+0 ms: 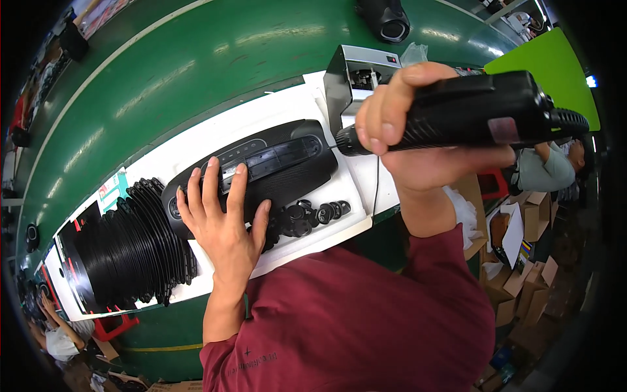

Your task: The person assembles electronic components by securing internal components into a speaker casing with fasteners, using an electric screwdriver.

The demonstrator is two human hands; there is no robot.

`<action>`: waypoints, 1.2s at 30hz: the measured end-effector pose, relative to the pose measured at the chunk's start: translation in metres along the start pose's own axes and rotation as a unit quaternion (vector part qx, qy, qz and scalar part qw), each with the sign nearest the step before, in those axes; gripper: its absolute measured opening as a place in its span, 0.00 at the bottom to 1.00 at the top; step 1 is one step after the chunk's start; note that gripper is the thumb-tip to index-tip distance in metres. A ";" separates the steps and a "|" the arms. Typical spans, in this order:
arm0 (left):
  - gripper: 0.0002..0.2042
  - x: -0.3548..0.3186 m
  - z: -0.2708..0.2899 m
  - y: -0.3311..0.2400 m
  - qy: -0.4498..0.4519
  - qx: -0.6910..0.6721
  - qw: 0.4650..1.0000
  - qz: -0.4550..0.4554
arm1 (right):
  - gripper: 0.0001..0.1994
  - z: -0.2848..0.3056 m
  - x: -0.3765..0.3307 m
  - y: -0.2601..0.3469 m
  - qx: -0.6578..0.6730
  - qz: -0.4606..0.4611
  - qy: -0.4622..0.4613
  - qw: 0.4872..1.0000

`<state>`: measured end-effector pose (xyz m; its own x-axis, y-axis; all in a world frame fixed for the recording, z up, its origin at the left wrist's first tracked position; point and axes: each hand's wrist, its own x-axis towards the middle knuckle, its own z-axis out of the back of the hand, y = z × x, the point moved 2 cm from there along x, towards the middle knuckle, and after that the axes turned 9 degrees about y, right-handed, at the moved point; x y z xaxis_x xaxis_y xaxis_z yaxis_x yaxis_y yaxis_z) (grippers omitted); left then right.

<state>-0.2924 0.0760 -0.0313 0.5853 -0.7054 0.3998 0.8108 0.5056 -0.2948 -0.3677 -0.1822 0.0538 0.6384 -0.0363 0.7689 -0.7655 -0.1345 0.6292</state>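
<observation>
A long black speaker housing (294,173) with a recessed strip along its top lies aslant on the white worktop. My left hand (225,228) rests on it with fingers spread and lying over its upper side. In my right hand (411,124) is a black electric screwdriver (483,111), held sideways with the fingers wrapped round its body. The thin bit of the screwdriver points left and is near the housing's right end; I cannot tell whether it touches. Several small round black parts (304,215) sit by the housing's near side.
A stack of black ring-like frames (130,248) stands at the left of the worktop (281,101). A metal box-shaped machine (359,72) is at the back right. Another dark speaker (385,23) lies beyond on green floor. Cardboard boxes (522,281) and a seated person (548,166) are to the right.
</observation>
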 end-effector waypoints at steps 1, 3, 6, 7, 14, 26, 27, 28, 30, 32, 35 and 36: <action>0.30 0.000 0.000 0.000 0.003 0.001 1.000 -0.001 | 0.59 0.002 -0.001 -0.005 -0.019 -0.010 0.015 1.000; 0.30 -0.001 0.000 0.001 0.004 0.001 1.000 0.002 | 0.60 -0.001 -0.001 -0.011 -0.020 -0.036 0.001 0.999; 0.30 -0.001 0.001 0.002 0.003 0.001 1.000 0.001 | 0.67 -0.014 0.002 -0.025 -0.003 -0.057 -0.062 0.996; 0.30 -0.001 0.001 0.002 0.005 0.002 1.000 0.001 | 0.65 -0.014 -0.003 -0.030 -0.007 -0.070 -0.074 0.995; 0.31 -0.001 0.002 0.001 0.019 0.025 0.999 -0.007 | 0.56 -0.015 -0.002 -0.035 0.001 -0.135 -0.072 0.988; 0.33 0.000 0.001 -0.003 0.015 0.029 0.999 -0.008 | 0.60 -0.008 -0.003 -0.027 -0.011 -0.161 -0.048 0.986; 0.34 -0.001 0.000 -0.002 0.017 0.027 0.999 -0.009 | 0.62 -0.003 -0.006 -0.026 0.017 -0.110 -0.060 0.992; 0.34 -0.001 0.000 -0.001 0.016 0.028 0.999 -0.013 | 0.63 0.001 -0.008 -0.021 0.044 -0.059 -0.071 0.995; 0.31 -0.004 0.000 -0.001 0.000 0.013 1.000 -0.009 | 0.67 0.018 -0.015 -0.006 0.024 0.027 -0.033 0.999; 0.31 -0.004 0.002 -0.003 0.005 0.018 1.000 -0.005 | 0.66 0.033 -0.037 0.012 -0.029 -0.032 -0.131 0.990; 0.32 -0.002 0.000 -0.003 0.003 0.023 1.000 -0.009 | 0.57 0.057 -0.067 0.011 -0.182 -0.113 -0.181 0.960; 0.32 -0.002 0.000 -0.004 0.001 0.024 1.000 -0.008 | 0.55 0.062 -0.075 0.005 -0.178 -0.119 -0.194 0.957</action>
<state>-0.2968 0.0760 -0.0310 0.5716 -0.7148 0.4029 0.8198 0.5174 -0.2452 -0.4140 -0.2412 -0.0079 0.7269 -0.4209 0.5427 -0.5302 0.1583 0.8330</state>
